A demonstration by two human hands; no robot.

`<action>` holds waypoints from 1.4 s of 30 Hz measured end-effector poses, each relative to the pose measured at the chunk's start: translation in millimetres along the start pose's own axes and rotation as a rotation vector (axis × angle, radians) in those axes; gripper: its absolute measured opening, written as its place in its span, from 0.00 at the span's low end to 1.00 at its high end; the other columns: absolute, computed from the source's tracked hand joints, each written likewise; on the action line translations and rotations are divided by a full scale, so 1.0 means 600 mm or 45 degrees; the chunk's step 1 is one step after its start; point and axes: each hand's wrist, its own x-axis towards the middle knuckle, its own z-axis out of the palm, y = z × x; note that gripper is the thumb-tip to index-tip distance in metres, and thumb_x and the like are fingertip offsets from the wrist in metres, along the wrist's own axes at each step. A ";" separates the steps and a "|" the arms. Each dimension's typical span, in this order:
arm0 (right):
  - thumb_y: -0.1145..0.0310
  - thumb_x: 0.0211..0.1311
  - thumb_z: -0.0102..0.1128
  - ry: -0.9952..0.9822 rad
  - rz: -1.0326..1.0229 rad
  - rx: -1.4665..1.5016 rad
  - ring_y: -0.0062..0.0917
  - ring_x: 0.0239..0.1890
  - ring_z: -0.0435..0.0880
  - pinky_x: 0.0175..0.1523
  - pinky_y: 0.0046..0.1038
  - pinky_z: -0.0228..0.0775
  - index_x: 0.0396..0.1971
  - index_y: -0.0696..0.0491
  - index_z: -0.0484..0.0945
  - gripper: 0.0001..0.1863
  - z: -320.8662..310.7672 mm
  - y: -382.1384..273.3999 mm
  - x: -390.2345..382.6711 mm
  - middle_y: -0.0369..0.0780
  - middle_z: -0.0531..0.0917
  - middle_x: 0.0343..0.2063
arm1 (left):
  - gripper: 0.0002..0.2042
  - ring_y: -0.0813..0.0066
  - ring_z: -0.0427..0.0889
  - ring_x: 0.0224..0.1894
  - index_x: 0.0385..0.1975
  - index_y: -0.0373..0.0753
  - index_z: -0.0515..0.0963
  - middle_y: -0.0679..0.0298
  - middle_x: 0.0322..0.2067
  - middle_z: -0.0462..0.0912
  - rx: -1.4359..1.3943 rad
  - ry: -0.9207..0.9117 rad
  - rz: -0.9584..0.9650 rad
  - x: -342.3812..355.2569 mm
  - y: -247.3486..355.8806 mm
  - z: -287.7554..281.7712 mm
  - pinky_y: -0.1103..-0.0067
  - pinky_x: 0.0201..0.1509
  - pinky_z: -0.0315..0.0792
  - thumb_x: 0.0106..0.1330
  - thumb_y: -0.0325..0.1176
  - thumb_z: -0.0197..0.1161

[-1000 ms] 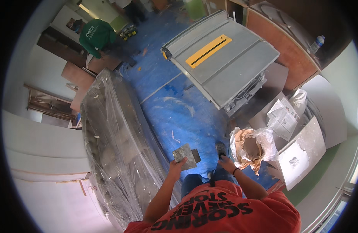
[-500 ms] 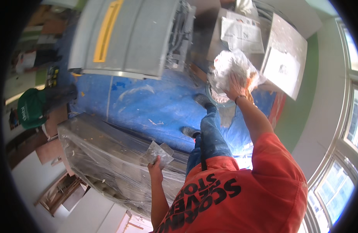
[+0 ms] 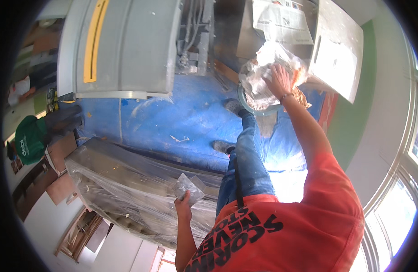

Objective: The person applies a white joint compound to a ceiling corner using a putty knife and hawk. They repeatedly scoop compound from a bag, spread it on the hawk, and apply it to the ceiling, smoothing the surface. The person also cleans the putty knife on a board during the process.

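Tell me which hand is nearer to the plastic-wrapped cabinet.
Left. The left hand, gripping a small grey piece, is right over the plastic-wrapped cabinet; the right hand is far off, pressing on crumpled plastic in a bucket.

Bright window daylight, floor glare, fisheye-warped edges.

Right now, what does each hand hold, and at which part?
The left hand holds a crumpled piece of clear plastic wrap by its lower edge. The right hand presses on top of the plastic bag in the bucket; a closed grip cannot be told.
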 end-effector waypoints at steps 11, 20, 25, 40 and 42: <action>0.49 0.44 0.83 -0.473 0.119 0.349 0.49 0.70 0.69 0.72 0.41 0.63 0.75 0.58 0.54 0.63 0.112 0.070 0.028 0.56 0.71 0.67 | 0.18 0.79 0.83 0.36 0.46 0.31 0.84 0.66 0.37 0.86 -0.113 0.110 -0.091 -0.032 0.007 0.046 0.78 0.44 0.77 0.68 0.41 0.73; 0.28 0.58 0.61 -0.984 0.345 0.168 0.57 0.69 0.70 0.72 0.46 0.61 0.77 0.53 0.52 0.58 0.175 0.173 0.072 0.60 0.73 0.65 | 0.18 0.79 0.84 0.38 0.46 0.31 0.84 0.66 0.37 0.87 -0.101 0.069 -0.119 -0.040 0.006 0.121 0.77 0.44 0.77 0.68 0.42 0.72; 0.50 0.61 0.70 -0.486 0.100 0.284 0.54 0.69 0.69 0.73 0.44 0.59 0.66 0.62 0.70 0.41 0.129 0.114 0.048 0.58 0.72 0.66 | 0.16 0.76 0.85 0.40 0.48 0.31 0.83 0.63 0.41 0.87 -0.197 0.090 0.093 -0.050 0.082 0.107 0.76 0.46 0.79 0.69 0.37 0.71; 0.59 0.74 0.62 -1.317 -0.002 1.723 0.24 0.49 0.86 0.51 0.28 0.77 0.64 0.56 0.71 0.26 -0.218 -0.483 -0.190 0.41 0.85 0.52 | 0.19 0.78 0.82 0.43 0.50 0.32 0.83 0.65 0.43 0.86 -0.352 -0.396 0.458 -0.059 0.304 0.055 0.76 0.49 0.76 0.73 0.44 0.67; 0.58 0.75 0.60 -1.512 -0.004 1.971 0.25 0.50 0.86 0.55 0.30 0.78 0.64 0.58 0.71 0.26 -0.249 -0.576 -0.222 0.41 0.84 0.53 | 0.20 0.79 0.82 0.42 0.51 0.32 0.83 0.65 0.42 0.86 -0.279 -0.501 0.532 -0.054 0.325 0.031 0.76 0.48 0.76 0.73 0.46 0.66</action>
